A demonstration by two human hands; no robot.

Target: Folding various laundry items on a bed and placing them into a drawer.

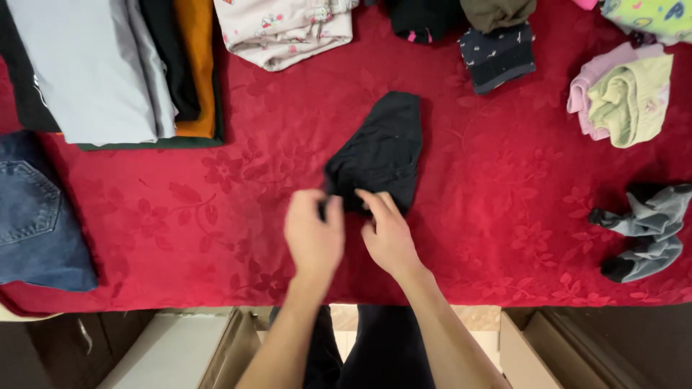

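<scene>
Left hand: the left hand (313,235) sits at the 6 o'clock edge of the worktop, thumb and fingers pinching the near-left corner of the small black garment (380,153).
Right hand: the right hand (390,236), just beside the left, pinches the garment's near hem between thumb and forefinger; the other fingers are loosely curled.
Black garment: it lies flat near the centre of the red floral cloth (216,216) covering the worktop, narrowing as it runs toward 12 o'clock, its near edge lifted slightly by both hands.
Step in hand: by my judgement, a fold started at the near edge.
Doing it well: keep both pinches level so the hem stays straight, smooth the fabric flat before creasing, and carry the edge evenly so the corners meet.
At 10 o'clock: a folded stack of grey, black and orange clothes (115,68).
At 9 o'clock: folded blue jeans (32,216).
At 12 o'clock: a pale printed garment (285,29) and a dark dotted folded piece (497,56).
At 2 o'clock: a pink and pale green bundle (623,94).
At 3 o'clock: grey and black socks (645,230), well apart from the hands.
</scene>
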